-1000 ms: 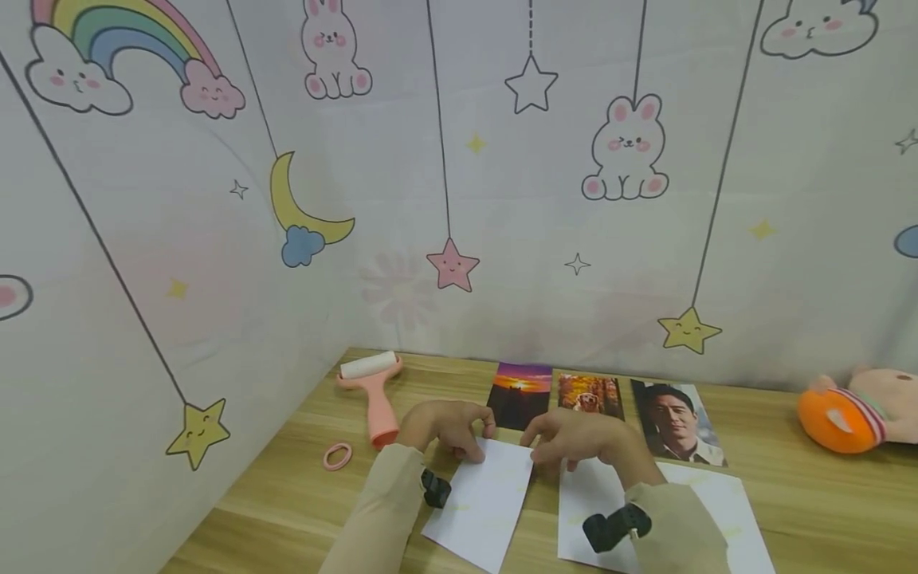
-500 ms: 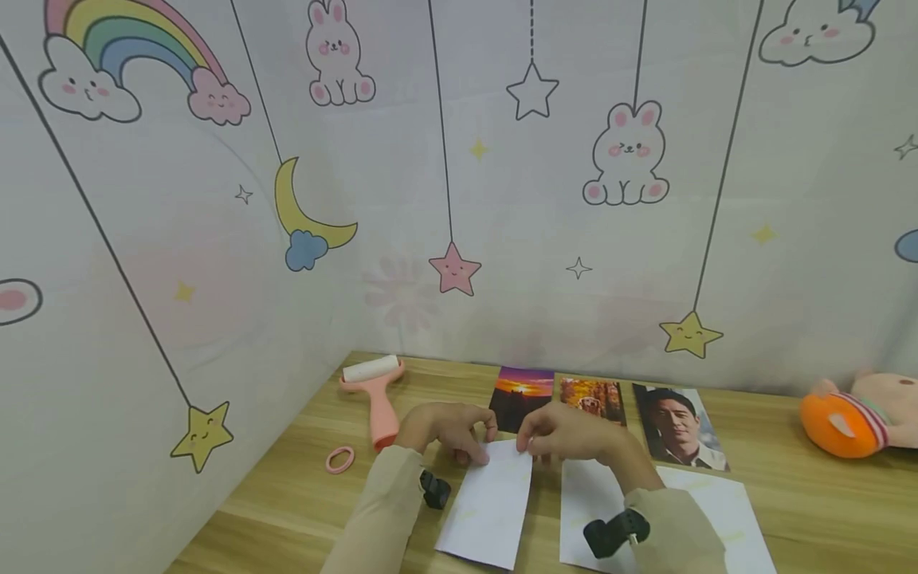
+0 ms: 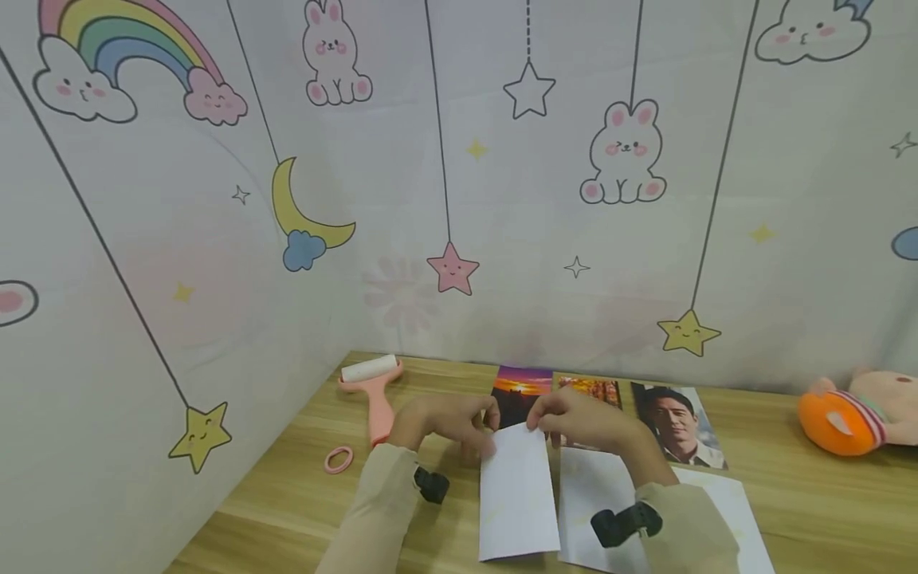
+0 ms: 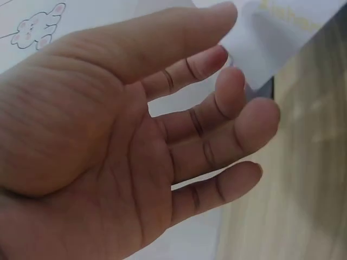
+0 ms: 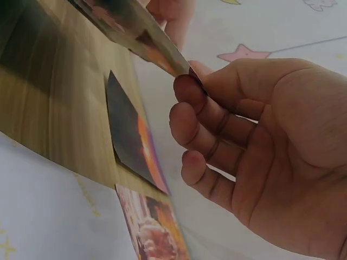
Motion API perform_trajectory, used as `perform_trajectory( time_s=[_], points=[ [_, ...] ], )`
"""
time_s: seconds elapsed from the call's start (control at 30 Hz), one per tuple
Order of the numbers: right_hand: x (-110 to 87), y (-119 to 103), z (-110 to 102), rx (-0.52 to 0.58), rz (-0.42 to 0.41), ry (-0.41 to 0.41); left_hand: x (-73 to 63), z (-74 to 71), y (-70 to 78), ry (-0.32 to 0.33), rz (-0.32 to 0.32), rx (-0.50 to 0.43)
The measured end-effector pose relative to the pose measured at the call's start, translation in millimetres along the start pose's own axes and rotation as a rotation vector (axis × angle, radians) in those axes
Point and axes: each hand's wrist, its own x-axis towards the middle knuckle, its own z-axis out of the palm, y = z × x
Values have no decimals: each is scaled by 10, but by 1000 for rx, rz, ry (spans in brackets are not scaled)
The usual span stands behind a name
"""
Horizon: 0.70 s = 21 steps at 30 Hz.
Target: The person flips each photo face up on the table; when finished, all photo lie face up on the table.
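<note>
My right hand (image 3: 584, 418) pinches the top right corner of a photo print (image 3: 516, 494) between thumb and index finger. Its white back, with faint yellow marks, faces me in the head view. The right wrist view shows the printed side of that photo (image 5: 135, 40), brownish with an orange patch, at a steep slant. Beside the top left corner is my left hand (image 3: 452, 422), fingers loosely bent and apart. In the left wrist view its thumb (image 4: 217, 21) overlaps the white back; whether it touches is unclear.
A sunset photo (image 3: 522, 391), an autumn photo (image 3: 610, 391) partly behind my right hand, and a portrait photo (image 3: 674, 422) lie at the back. White paper (image 3: 717, 494) lies under my right forearm. Left are a pink-handled roller (image 3: 376, 399) and pink ring (image 3: 339, 460); right, an orange plush toy (image 3: 842, 422).
The photo print has swung from slanting leftward to nearly straight, its lower end moving right and its top edge rising. My right hand has risen slightly with the corner; my left stays close by.
</note>
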Motion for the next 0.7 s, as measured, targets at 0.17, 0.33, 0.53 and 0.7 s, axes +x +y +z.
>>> perform_trajectory(
  time_s=[0.17, 0.33, 0.53, 0.7],
  points=[
    [-29, -14, -41, 19, -8, -3, -29, -30, 95, -14, 60, -5],
    [-50, -32, -88, -24, -15, 21, -38, -48, 173, -27, 169, 16],
    [-73, -29, -133, -49, -28, 43, -15, -57, 271, -47, 365, 29],
    [-81, -26, -151, -58, -52, 30, 21, -23, 343, -104, 479, 31]
  ],
)
